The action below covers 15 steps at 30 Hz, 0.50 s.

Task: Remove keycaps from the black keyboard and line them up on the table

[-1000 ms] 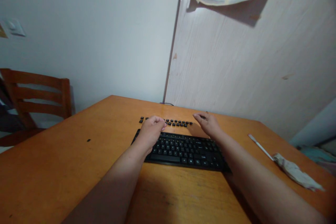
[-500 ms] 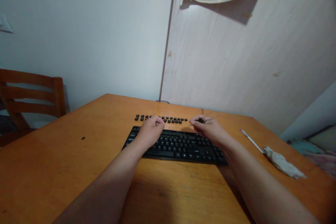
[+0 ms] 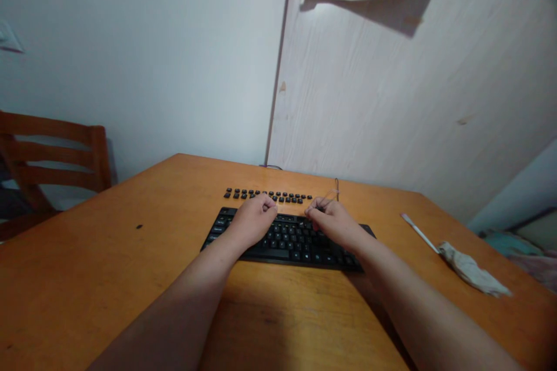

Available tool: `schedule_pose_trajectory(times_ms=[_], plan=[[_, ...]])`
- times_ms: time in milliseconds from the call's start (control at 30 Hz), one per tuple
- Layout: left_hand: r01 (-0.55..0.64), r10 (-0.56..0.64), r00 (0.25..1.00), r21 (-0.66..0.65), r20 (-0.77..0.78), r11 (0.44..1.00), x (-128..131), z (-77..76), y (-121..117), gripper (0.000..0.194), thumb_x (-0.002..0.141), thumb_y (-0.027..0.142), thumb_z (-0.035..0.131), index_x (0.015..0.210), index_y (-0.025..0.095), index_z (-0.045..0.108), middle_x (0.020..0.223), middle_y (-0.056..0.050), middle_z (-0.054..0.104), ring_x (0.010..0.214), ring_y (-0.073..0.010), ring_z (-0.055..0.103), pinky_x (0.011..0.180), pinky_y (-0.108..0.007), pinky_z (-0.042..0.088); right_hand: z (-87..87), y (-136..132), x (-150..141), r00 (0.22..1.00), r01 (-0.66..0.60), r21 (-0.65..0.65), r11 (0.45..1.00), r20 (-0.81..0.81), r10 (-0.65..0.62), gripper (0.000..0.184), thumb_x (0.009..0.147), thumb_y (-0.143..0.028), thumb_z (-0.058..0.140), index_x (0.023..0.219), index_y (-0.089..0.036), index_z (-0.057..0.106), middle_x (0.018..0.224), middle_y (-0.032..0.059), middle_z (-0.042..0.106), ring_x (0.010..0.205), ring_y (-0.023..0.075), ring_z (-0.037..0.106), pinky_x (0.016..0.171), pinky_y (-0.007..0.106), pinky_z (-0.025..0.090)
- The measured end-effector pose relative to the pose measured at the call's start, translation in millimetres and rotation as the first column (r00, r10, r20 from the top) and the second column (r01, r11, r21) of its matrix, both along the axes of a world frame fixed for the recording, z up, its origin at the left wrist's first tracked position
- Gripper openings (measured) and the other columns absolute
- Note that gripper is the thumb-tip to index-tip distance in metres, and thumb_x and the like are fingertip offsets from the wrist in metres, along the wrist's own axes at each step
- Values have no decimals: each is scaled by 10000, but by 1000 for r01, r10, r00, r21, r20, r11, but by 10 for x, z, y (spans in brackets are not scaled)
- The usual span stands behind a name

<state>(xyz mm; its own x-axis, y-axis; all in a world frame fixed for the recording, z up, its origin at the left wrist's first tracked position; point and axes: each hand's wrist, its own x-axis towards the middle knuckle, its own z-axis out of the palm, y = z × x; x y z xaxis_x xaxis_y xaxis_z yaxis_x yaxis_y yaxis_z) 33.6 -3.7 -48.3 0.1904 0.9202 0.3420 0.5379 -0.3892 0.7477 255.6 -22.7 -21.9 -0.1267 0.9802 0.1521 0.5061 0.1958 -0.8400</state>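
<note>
A black keyboard (image 3: 278, 254) lies on the wooden table in front of me. Over its upper left part is my left hand (image 3: 256, 217), fingers curled closed; whatever they may hold is hidden. My right hand (image 3: 331, 219) is above the keyboard's right part, pinching a wire keycap puller (image 3: 333, 194) whose thin loops stick out past the fingers. Behind the keyboard, loose black keycaps (image 3: 285, 195) are laid out in two rows, partly covered by my left hand.
A small dark piece (image 3: 139, 226) lies on the table (image 3: 108, 278) at left. To the right are a thin white brush (image 3: 420, 233) and a crumpled cloth (image 3: 472, 271). A wooden chair (image 3: 56, 153) stands at left, and a wall closes off the far side.
My right hand has moved left and slightly down with the keycap puller, closer to my left hand. The left hand has shifted slightly right. The view has tilted a little.
</note>
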Motion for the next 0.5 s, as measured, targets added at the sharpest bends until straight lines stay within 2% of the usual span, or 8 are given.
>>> schedule_pose_trajectory(times_ms=[300, 500], plan=[[11, -11, 1000, -13, -16, 1000, 22, 21, -28, 143, 825, 291, 513, 813, 189, 613, 801, -27, 661, 734, -167, 576, 629, -260, 383, -49, -24, -57, 990, 9, 88, 996, 137, -21, 161, 808, -331, 557, 724, -199, 593, 559, -24, 548, 559, 150, 504, 578, 272, 377], [20, -20, 1000, -18, 10, 1000, 30, 33, -46, 139, 818, 301, 526, 786, 194, 610, 768, -24, 646, 697, -167, 555, 605, -259, 365, -126, 5, -97, 996, 2, 138, 990, 92, -15, 115, 805, -292, 574, 773, -210, 648, 706, 18, 654, 648, 186, 570, 625, 301, 422]])
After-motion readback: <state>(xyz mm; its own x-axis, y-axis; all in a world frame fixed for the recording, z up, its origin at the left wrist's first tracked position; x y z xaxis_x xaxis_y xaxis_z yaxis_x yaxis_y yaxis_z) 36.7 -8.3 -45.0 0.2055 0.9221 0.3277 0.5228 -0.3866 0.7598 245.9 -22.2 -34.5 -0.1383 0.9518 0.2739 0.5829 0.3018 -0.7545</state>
